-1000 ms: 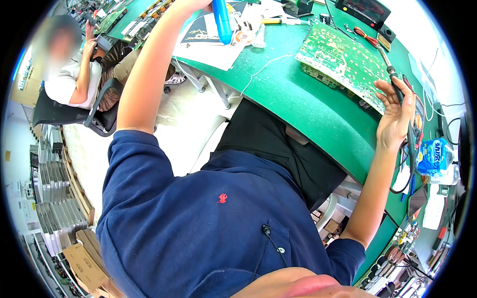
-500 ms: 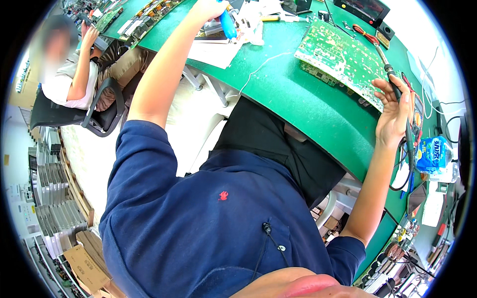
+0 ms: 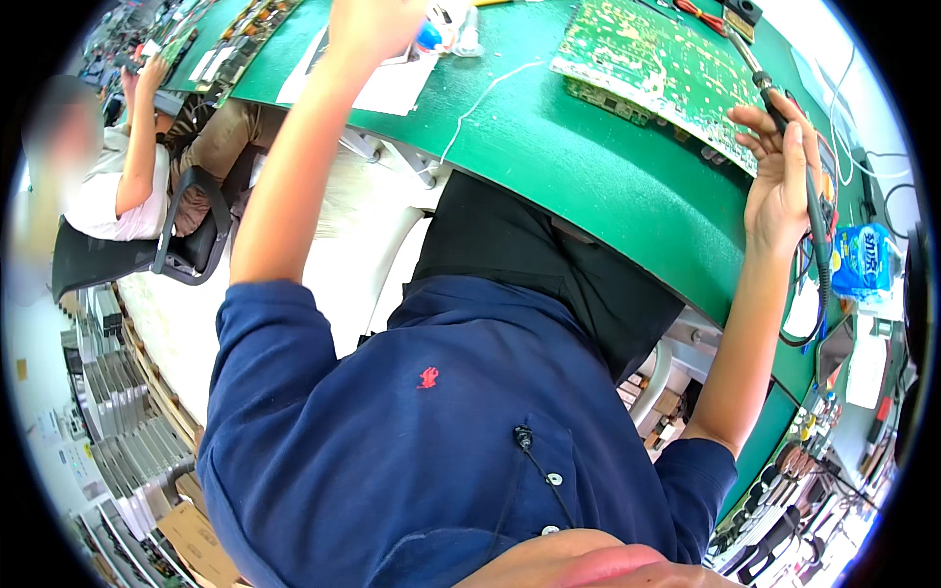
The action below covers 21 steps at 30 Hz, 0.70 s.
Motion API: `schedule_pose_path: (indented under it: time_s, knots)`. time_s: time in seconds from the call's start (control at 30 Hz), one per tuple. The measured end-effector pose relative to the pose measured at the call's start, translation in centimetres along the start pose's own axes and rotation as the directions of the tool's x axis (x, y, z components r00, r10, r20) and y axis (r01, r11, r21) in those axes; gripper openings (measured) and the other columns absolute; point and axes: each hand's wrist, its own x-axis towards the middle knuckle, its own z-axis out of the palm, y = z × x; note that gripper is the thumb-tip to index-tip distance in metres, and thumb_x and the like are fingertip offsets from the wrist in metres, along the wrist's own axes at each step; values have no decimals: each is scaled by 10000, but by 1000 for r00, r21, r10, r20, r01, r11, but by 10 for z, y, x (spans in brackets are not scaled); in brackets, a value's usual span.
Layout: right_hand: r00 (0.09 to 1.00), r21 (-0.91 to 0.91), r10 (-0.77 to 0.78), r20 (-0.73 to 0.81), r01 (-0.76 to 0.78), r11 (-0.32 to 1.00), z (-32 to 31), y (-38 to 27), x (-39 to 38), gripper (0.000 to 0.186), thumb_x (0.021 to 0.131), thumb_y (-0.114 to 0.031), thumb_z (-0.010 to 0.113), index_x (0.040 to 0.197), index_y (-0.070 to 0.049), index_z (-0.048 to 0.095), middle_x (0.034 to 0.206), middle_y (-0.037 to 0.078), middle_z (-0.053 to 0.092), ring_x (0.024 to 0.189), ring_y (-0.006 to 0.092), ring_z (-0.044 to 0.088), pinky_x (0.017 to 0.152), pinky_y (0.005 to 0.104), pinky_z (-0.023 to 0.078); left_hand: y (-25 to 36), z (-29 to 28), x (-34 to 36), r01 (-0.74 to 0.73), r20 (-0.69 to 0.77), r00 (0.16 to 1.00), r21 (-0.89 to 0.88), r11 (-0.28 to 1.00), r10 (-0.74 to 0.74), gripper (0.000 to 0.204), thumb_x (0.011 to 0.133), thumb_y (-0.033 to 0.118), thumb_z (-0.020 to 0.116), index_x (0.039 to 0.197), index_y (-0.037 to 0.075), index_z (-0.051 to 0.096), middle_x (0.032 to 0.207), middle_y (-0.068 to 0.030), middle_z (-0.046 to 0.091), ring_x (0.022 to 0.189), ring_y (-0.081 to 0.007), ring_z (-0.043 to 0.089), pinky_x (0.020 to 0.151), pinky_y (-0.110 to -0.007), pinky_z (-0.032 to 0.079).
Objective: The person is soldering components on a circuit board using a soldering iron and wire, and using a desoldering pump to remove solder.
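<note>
At the top edge my left hand [image 3: 377,27] is partly cut off, its fingers closed round a blue tool with a rounded end [image 3: 429,37]; the rest of the tool is hidden. Below that hand, a white sheet of paper [image 3: 397,90] lies on the green bench. My right hand [image 3: 779,181] grips a soldering iron [image 3: 770,98] by its dark handle, the metal part pointing up and away. Some of its fingers are loosely spread. Just left of this hand lies a large green circuit board [image 3: 657,69], solder side up, with parts along its near edge underneath.
The iron's black cable [image 3: 821,265] loops down at the right, beside a blue-labelled bottle or pack [image 3: 863,260]. A thin white wire [image 3: 480,103] runs over the green bench [image 3: 588,206]. At the left a person [image 3: 118,186] sits in a black chair, working on another board.
The head view has shifted, so the bench and circuit board sit higher and further left. My left hand is nearer the top edge, showing less of the blue tool. The right hand keeps the soldering iron.
</note>
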Motion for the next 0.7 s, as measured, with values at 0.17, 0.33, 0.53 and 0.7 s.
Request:
schedule_pose_path:
  time_s: [0.17, 0.33, 0.53, 0.7]
  knots:
    - [997, -56, -64, 32, 65, 996, 3, 0, 2, 616, 960, -447, 286, 1213, 91, 448, 916, 215, 641, 877, 256, 637, 750, 295, 487, 47, 19, -63, -293, 174, 937, -74, 953, 302, 244, 779, 136, 623, 988, 28, 555, 872, -160, 541, 836, -329, 553, 722, -394, 459]
    - [1000, -222, -29, 11, 31, 974, 12, -1, -2, 818, 908, -616, 191, 1271, 92, 382, 920, 229, 635, 890, 259, 629, 763, 281, 481, 36, 48, -67, -212, 121, 969, -51, 976, 216, 248, 761, 112, 620, 976, 13, 544, 883, -174, 541, 873, -341, 539, 743, -403, 451]
    - [1000, -401, -2, -14, -3, 916, 16, -3, -7, 949, 851, -699, 154, 1278, 126, 346, 896, 236, 637, 847, 274, 643, 734, 270, 495, 15, 60, -64, -175, 160, 963, -237, 956, 216, 113, 832, 42, 577, 928, 29, 636, 764, -94, 610, 661, -176, 575, 625, -284, 449]
    - [999, -354, 43, -26, -50, 934, 11, -1, -9, 1084, 763, -799, 160, 1278, 140, 330, 853, 226, 627, 783, 258, 625, 722, 299, 487, 19, 45, -63, 177, 290, 956, -465, 867, -40, 183, 913, 98, 530, 1037, 36, 649, 609, 44, 437, 554, -27, 372, 503, -182, 302]
